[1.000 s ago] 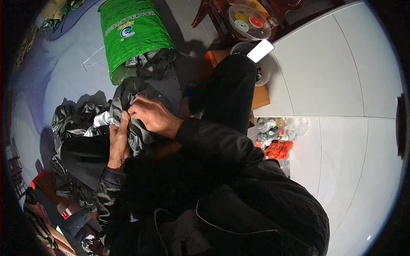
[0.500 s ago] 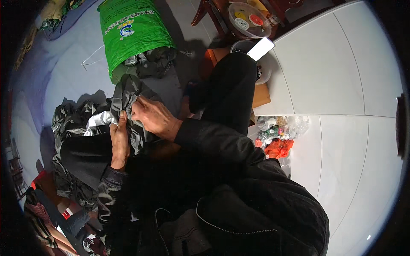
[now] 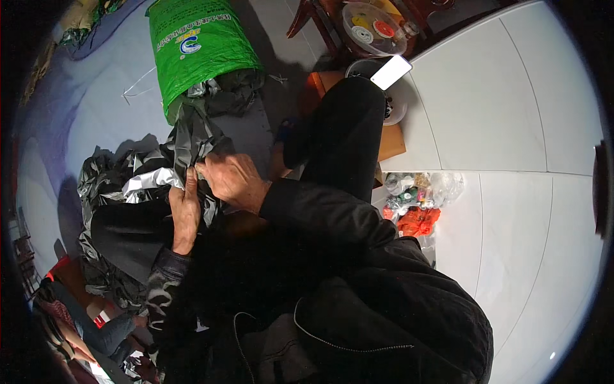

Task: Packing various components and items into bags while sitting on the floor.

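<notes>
Both hands work 1 dark grey plastic sheet (image 3: 192,137) over the lap, below the green sack (image 3: 198,48). Left hand (image 3: 185,211) and right hand (image 3: 233,182) have fingers clamped on it; best pinch close together, keeping the fold taut.

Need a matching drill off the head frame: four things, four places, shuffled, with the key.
Things:
1. green sack
2. dark plastic sheet
3. white phone
4. orange bag

Places:
A. on the person's raised knee
B. on the white tiles, right of the leg
C. top left, lying on the floor
D. pinched between left hand and right hand

Pairs: 1-C, 2-D, 3-A, 4-B
</notes>
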Action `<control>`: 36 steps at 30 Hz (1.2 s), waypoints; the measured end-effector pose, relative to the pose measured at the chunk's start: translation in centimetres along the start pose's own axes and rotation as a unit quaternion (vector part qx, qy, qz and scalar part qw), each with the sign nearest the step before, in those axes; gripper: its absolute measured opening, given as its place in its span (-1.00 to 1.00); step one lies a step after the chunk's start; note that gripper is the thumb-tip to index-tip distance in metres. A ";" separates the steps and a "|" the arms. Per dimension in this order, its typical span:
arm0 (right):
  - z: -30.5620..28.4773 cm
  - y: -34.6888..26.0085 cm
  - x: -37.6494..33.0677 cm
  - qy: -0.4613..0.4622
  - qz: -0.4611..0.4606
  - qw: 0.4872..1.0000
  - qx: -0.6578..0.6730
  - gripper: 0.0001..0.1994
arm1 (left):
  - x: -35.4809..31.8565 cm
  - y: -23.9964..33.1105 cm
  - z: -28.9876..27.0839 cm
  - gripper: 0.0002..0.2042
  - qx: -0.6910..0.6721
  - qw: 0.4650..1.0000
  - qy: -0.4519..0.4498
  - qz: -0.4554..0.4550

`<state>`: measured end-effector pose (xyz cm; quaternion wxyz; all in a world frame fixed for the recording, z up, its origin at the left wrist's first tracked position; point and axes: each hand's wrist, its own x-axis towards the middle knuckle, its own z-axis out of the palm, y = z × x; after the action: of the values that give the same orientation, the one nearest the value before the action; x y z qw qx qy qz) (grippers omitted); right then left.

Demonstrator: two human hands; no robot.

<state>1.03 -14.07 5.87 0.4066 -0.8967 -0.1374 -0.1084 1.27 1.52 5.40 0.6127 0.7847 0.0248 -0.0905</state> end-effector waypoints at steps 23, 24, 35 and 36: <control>0.3 0.9 0.0 -0.014 -0.045 0.999 0.014 -0.79 | 0.7 0.2 -0.5 -0.63 0.009 0.999 0.022 0.022; 0.3 1.0 0.0 -0.015 -0.054 0.998 0.006 -0.79 | 0.7 0.2 -0.6 -0.63 0.009 0.999 0.023 0.022; 0.1 1.5 0.2 -0.131 0.193 0.934 0.272 -0.76 | 0.3 0.7 -0.7 -0.62 0.173 0.984 -0.027 -0.021; 0.0 1.8 0.2 -0.176 0.284 0.883 0.330 -0.76 | 0.3 0.8 -0.6 -0.62 0.173 0.984 -0.027 -0.020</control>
<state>1.83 -15.19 4.64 0.6617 -0.7153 0.0263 0.2233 1.77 1.88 6.23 0.4659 0.8757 0.0083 -0.1270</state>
